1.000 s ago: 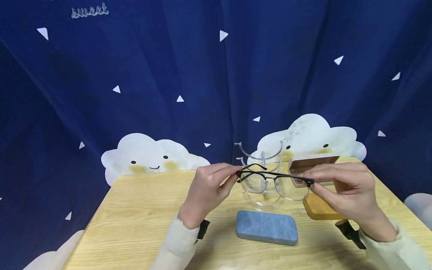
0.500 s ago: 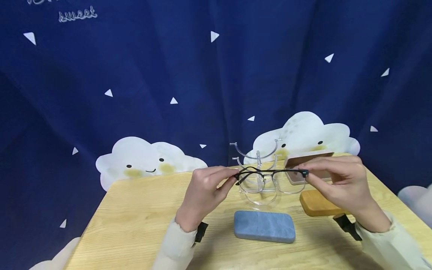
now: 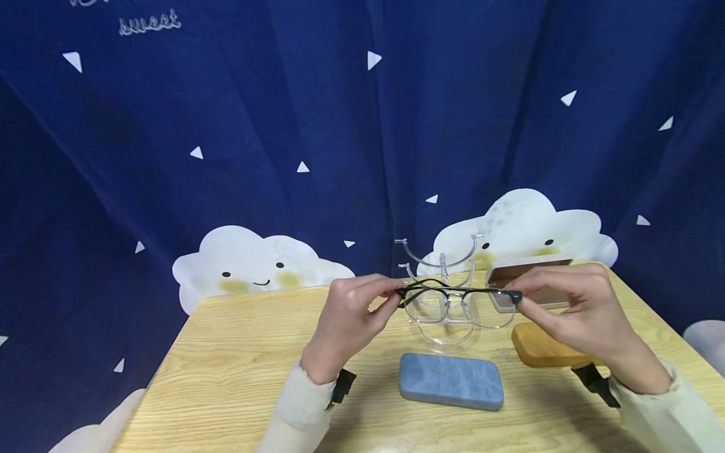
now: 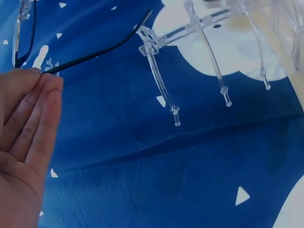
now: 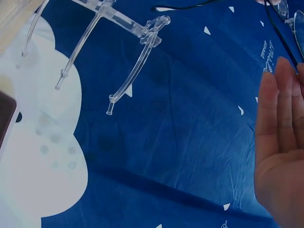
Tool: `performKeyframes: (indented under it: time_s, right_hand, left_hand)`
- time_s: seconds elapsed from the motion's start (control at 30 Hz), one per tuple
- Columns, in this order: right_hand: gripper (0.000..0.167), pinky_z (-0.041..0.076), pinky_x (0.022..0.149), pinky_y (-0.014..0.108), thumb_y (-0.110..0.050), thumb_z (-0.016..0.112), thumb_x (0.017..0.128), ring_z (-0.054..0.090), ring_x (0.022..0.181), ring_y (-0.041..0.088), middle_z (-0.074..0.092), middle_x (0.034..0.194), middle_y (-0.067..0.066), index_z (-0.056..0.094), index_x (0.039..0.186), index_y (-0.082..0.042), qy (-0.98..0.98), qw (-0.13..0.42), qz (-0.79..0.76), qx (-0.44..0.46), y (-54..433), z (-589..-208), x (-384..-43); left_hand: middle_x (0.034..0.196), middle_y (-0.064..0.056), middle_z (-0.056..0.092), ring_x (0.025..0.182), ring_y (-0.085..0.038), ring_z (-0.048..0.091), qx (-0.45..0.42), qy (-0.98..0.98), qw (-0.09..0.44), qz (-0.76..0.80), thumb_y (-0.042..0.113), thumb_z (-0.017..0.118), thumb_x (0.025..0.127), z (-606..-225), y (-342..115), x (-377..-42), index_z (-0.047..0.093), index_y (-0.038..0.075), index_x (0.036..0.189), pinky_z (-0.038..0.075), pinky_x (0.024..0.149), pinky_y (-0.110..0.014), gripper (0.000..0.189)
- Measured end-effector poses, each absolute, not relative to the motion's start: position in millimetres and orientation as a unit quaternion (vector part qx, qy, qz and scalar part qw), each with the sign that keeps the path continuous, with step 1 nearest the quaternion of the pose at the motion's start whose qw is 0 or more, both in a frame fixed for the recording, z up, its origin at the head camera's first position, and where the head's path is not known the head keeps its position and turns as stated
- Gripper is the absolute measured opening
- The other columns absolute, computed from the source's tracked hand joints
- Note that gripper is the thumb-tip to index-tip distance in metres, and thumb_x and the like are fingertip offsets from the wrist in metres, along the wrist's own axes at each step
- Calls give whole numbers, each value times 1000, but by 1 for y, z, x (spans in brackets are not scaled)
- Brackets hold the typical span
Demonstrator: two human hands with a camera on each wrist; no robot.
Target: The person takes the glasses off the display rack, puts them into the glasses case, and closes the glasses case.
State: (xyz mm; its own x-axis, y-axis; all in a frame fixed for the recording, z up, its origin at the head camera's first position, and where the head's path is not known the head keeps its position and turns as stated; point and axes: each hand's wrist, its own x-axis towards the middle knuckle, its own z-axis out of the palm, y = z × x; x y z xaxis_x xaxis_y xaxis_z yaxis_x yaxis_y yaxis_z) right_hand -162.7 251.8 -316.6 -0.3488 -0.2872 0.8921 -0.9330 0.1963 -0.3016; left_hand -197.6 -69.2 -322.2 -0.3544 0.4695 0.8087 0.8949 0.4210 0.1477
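Both hands hold a pair of eyeglasses (image 3: 481,290) with a black upper rim, its lenses facing me. At the left front corner, the left hand (image 3: 352,321) pinches the frame between thumb and fingers. The right hand (image 3: 589,314) pinches the opposite corner. One black temple arm (image 4: 90,56) stretches away from the fingers in the left wrist view. Behind the glasses stands a clear glasses stand (image 3: 443,264) with several curved tiers. Its bars show through the lenses, and the temple tip appears close to its top tier; I cannot tell whether they touch.
A closed blue glasses case (image 3: 451,381) lies in front of the stand on the wooden table (image 3: 243,352). An orange case (image 3: 544,347) sits under the right hand. Behind that hand an open case (image 3: 529,269) has its lid up. A dark blue curtain (image 3: 243,126) hangs behind.
The right end of the glasses has risen a little, so the frame is nearly level now. Both hands keep their pinch. The head view swung slightly and came back.
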Motion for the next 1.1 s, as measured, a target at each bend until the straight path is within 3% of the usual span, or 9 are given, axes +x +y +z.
performKeyframes:
  time_s: [0.17,0.33,0.6,0.87,1.1]
  right_hand:
    - [27,56,84,6,-23,74,97,74,98,-4,81,102,-9,80,92,4,-705,366,424,436,255,-318,-164]
    - [27,55,78,6,-19,74,97,75,99,-2,81,106,-6,79,94,7,-694,344,440,453,256,-319,-167]
    - [23,57,83,8,-15,73,97,75,100,0,81,106,-1,79,97,7,-693,316,451,465,256,-321,-172]
    - [23,58,83,9,-14,74,97,76,101,2,81,108,0,79,97,8,-689,304,461,469,257,-324,-175]
    - [22,58,84,9,-14,73,97,75,101,2,81,108,1,79,97,8,-691,298,453,478,258,-324,-179]
  left_hand:
    - [89,-6,82,76,-12,77,-441,-751,319,-374,-6,75,86,-323,-72,-201,81,3,97,61,72,-17,15]
    - [86,-9,81,74,-14,78,-443,-723,296,-440,-9,74,85,-324,-72,-203,81,2,93,61,70,-17,16]
    - [83,-15,80,72,-18,78,-443,-686,251,-520,-14,73,82,-326,-71,-200,80,-2,89,64,69,-24,15]
    - [84,-25,78,81,-6,76,-446,-655,192,-579,-18,71,82,-327,-67,-199,76,-10,90,66,71,-32,12]
    - [83,-27,77,81,-5,75,-445,-645,176,-595,-18,72,82,-327,-67,-200,76,-12,89,67,72,-34,11]
